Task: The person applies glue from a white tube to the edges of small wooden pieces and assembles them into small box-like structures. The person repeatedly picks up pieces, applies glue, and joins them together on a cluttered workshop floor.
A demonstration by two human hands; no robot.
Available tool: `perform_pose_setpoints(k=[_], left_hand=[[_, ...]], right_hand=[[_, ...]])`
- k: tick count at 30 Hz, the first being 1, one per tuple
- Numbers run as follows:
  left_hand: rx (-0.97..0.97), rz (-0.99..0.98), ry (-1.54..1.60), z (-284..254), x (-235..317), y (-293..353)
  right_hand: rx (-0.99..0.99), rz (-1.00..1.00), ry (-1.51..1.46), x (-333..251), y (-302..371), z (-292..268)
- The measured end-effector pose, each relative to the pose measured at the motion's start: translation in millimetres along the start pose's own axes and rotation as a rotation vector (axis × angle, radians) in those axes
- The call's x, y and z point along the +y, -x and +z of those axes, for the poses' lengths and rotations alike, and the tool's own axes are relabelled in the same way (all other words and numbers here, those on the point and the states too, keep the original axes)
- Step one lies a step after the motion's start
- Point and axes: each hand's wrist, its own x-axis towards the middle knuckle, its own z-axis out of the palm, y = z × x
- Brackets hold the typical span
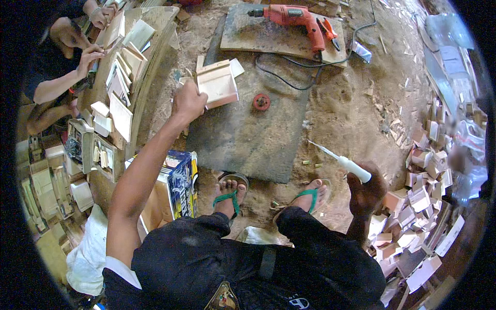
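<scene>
My left hand (190, 101) is closed on a small pale wooden box (218, 85), raised over the dark mat. Thin wood pieces stick out at the box's upper corners; whether they belong to it I cannot tell. In my right hand (368, 190) is a white glue bottle (354, 168), its long thin nozzle pointing up and left, apart from the box. Beneath, on the dark mat (248, 139), lies a red round disc-like piece (261, 102). My palm and fingers on the right are partly in shadow.
A red power drill (292, 16) and orange-handled pliers (329, 32) lie on a board (237, 39), the drill's cord looping nearby. Many small wooden boxes (413, 206) are heaped at right. At left, another person's hand (90, 56) is near a bench with wood pieces (121, 116). A blue-yellow carton (185, 186) stands by my foot.
</scene>
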Motion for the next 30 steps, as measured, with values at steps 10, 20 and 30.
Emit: perform_pose_setpoints(k=[10,20,30], left_hand=[[-0.223,0.328,-0.033,-13,13,-62],[-0.443,0.038,0.91,-39,83,25],[-0.555,0.093,1.039,-64,176,104]], right_hand=[[-0.023,0.099,-0.112,1,1,7],[0.049,-0.027,-0.01,-23,-16,-4],[0.108,-0.364,0.023,-69,-50,-11]])
